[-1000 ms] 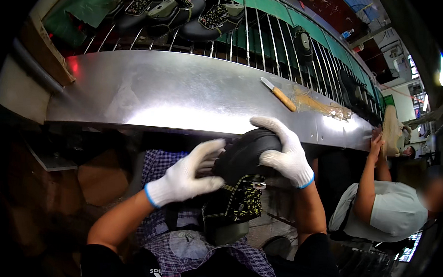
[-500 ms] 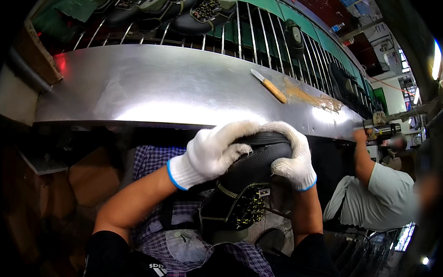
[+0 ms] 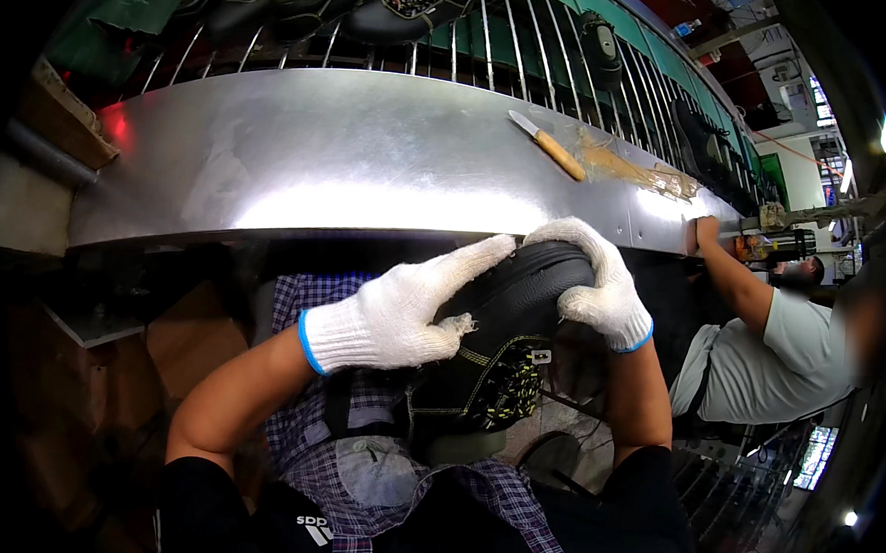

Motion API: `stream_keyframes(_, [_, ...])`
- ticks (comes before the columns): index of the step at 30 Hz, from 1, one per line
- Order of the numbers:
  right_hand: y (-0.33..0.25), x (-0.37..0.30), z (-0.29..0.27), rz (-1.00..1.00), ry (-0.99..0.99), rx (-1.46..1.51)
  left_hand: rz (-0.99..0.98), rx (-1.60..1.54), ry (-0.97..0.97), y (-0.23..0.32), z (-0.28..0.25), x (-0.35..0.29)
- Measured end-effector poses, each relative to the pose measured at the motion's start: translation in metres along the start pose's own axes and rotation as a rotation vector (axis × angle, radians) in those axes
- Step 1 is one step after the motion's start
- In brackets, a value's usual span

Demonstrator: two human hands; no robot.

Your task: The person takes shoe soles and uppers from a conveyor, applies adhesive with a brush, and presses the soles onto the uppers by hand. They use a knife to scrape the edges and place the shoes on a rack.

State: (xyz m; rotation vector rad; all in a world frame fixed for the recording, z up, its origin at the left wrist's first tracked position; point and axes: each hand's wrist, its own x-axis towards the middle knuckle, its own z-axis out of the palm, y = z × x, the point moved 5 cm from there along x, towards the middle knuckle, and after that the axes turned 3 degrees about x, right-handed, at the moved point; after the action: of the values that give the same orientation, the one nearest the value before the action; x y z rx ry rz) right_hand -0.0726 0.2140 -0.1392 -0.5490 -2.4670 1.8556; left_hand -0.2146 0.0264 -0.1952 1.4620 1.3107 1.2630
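Observation:
A black leather shoe [image 3: 506, 310] with yellow stitching and black-and-yellow speckled laces is in front of me, its rounded toe pointing away toward the metal ledge. Both my hands wear white knit gloves with blue cuffs. My left hand [image 3: 401, 304] grips the shoe's left side, index finger stretched along the toe edge and thumb lower on the upper. Around the right of the toe curls my right hand [image 3: 603, 285], fingers over the front and thumb on the leather. The shoe's sole is mostly hidden.
A steel ledge [image 3: 299, 149] runs across in front. A knife [image 3: 550, 147] with a wooden handle lies on it beside brown tape [image 3: 634, 171]. Beyond are metal rollers holding several black shoes [image 3: 407, 14]. Another person [image 3: 770, 344] works at the right; cardboard [image 3: 194, 339] is at left.
My left hand has slid left and its fingers have spread wider, uncovering more of the toe. My right hand has shifted slightly right. The ledge sits a little higher in view.

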Motion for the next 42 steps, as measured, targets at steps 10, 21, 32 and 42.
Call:
stream_keyframes(10, [-0.008, 0.005, 0.013, -0.11, 0.033, 0.114, 0.066, 0.133, 0.308, 0.024, 0.015, -0.031])
stream_keyframes(21, [0.017, 0.02, 0.087, -0.017, 0.138, 0.029, -0.079, 0.278, 0.151, 0.016, -0.11, 0.014])
stream_keyframes(32, [0.056, 0.002, 0.087, -0.383, 0.333, -0.4, -0.144, -0.163, 0.424, -0.067, -0.081, 0.019])
stream_keyframes(42, [0.045, 0.077, 0.074, -0.167, 0.258, -0.446, -0.134, -0.019, 0.48, -0.053, -0.082, 0.026])
